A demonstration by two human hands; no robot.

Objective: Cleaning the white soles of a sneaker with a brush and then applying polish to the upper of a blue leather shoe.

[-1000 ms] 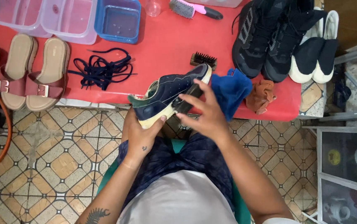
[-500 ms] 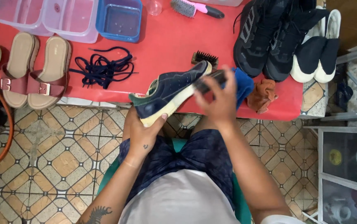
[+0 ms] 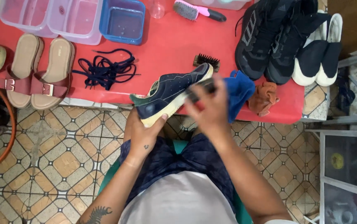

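1. Sneaker [image 3: 172, 93], navy with a cream sole, is what I have in hand: it sits tilted above the near edge of the red table [image 3: 166, 41], heel toward me, toe up and to the right.
2. My left hand [image 3: 143, 132] cups the heel from below; its fingers are curled round the sole edge and the thumb presses on the cream rim.
3. My right hand [image 3: 209, 105] is blurred. Its fingers look closed round a dark brush [image 3: 201, 89] that lies against the sole near the toe; I cannot tell the exact grip.
4. Laces [image 3: 103, 68] lie loose on the table to the left of the sneaker, so the lacing is out of the shoe.
5. Progress, as I judge it: the sole still looks yellowed and no foam or wet patch shows, so the scrubbing seems at an early or middle stage. The rest of the sole, the upper and the relacing look left to do.
6. Blue cloth [image 3: 238, 89] and an orange cloth [image 3: 263, 97] lie just right of my right hand.
7. Second small brush [image 3: 206, 61] rests on the table behind the toe, sandals [image 3: 39, 70] lie far left, black shoes [image 3: 269, 37] far right.
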